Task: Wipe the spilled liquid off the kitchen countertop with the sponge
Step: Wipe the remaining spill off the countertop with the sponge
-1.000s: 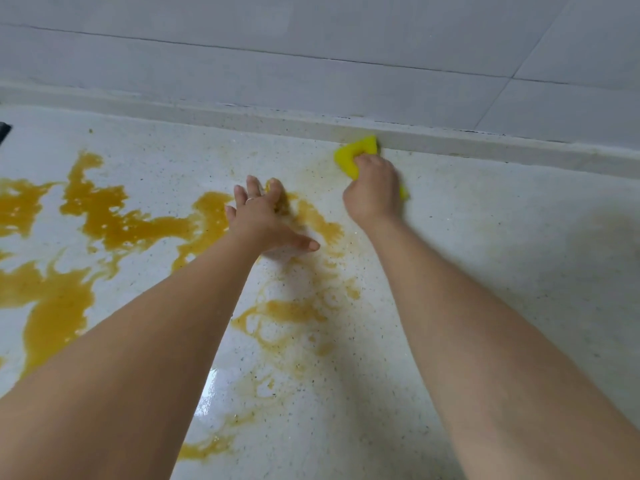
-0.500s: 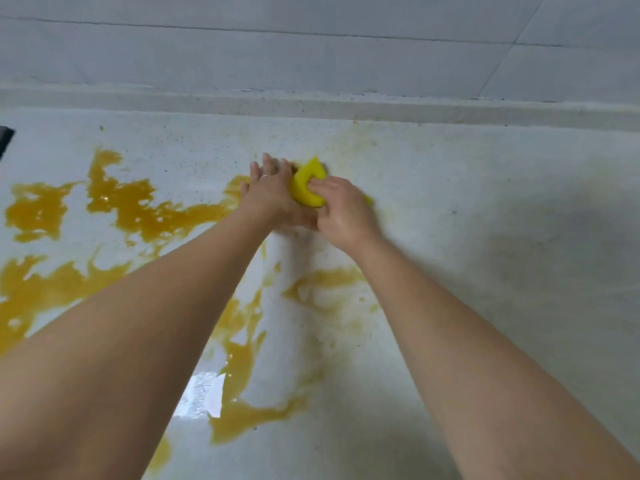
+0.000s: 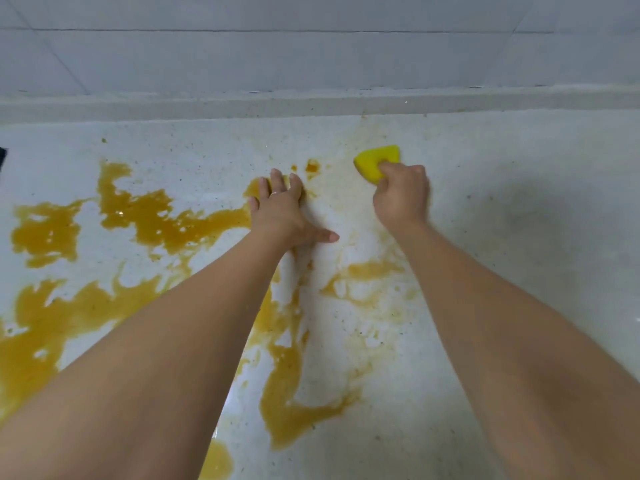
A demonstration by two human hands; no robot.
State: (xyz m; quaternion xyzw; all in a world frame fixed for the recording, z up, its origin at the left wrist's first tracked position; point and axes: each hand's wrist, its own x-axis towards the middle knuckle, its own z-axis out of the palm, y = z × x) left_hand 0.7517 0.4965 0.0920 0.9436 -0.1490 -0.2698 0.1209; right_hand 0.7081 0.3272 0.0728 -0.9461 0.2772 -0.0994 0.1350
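Observation:
A yellow sponge [image 3: 375, 161] sits on the pale speckled countertop [image 3: 519, 271], and my right hand [image 3: 401, 197] grips its near side with curled fingers. My left hand [image 3: 282, 211] lies flat on the counter with its fingers spread, at the right edge of the spill. The spilled liquid [image 3: 145, 216] is orange-brown and covers the left and middle of the counter in broad patches. Thinner smeared streaks [image 3: 367, 275] lie between my two forearms.
A low raised ledge [image 3: 311, 102] runs along the back of the counter under a grey tiled wall [image 3: 311, 46]. A dark object [image 3: 2, 155] pokes in at the left edge. The counter's right part bears only faint yellowish film.
My right hand has carried the sponge away from my left hand, out to the right and slightly back. My left hand has stayed flat on the counter.

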